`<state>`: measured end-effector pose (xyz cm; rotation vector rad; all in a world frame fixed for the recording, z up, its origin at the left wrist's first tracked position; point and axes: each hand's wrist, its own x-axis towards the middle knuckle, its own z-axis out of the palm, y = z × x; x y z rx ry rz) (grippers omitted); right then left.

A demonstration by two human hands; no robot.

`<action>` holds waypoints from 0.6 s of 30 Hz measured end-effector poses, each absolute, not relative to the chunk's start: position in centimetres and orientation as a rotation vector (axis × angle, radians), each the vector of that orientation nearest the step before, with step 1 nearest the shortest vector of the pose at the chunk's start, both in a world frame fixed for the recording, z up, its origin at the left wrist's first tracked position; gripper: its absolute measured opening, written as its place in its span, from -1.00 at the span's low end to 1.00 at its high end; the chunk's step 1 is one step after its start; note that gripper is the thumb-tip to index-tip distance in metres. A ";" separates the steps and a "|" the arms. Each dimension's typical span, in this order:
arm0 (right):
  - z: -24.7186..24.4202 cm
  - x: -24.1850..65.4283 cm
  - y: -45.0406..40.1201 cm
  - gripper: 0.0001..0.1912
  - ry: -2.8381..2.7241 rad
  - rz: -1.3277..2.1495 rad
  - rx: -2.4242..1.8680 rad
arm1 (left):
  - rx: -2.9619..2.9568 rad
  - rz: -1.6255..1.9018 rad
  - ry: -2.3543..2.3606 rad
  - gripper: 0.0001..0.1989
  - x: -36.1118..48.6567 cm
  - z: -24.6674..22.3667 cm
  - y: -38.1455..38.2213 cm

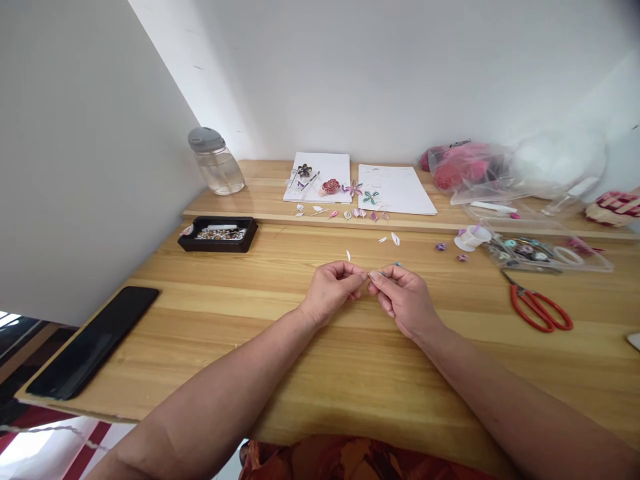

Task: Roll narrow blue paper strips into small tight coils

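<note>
Both hands meet over the middle of the wooden table [280, 273], fingertips nearly touching. My left hand [333, 287] is closed in a pinch, thumb against forefinger. Opposite it, my right hand [403, 297] pinches too, its other fingers curled. Between them is something tiny that I cannot make out. A bit of teal [397, 264] shows just behind my right fingers. A small white petal-shaped piece [349, 255] lies beyond my left hand, and two more white pieces [395, 238] are farther back.
Red-handled scissors [537, 307], a white spool [473, 238] and a clear box [545, 253] are at right. Flower pieces [331, 187] lie on papers [400, 190] on the raised shelf. At left are a black bead tray [219, 245], a bottle [217, 163] and a phone [95, 340].
</note>
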<state>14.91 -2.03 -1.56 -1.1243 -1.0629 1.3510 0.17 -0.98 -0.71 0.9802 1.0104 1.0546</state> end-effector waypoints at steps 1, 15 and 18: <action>-1.6 14.9 -2.0 -0.70 -1.067 1.351 -1.124 | 0.981 1.056 1.014 -0.73 0.2 -0.7 -1.0; -2.0 15.0 -2.0 -0.72 -1.204 1.317 -1.173 | 1.034 1.142 1.019 -0.71 -0.2 -1.2 -0.5; -2.0 14.9 -2.3 -0.74 -1.370 1.211 -1.235 | 1.074 1.151 1.051 -0.72 -0.4 -1.3 -0.3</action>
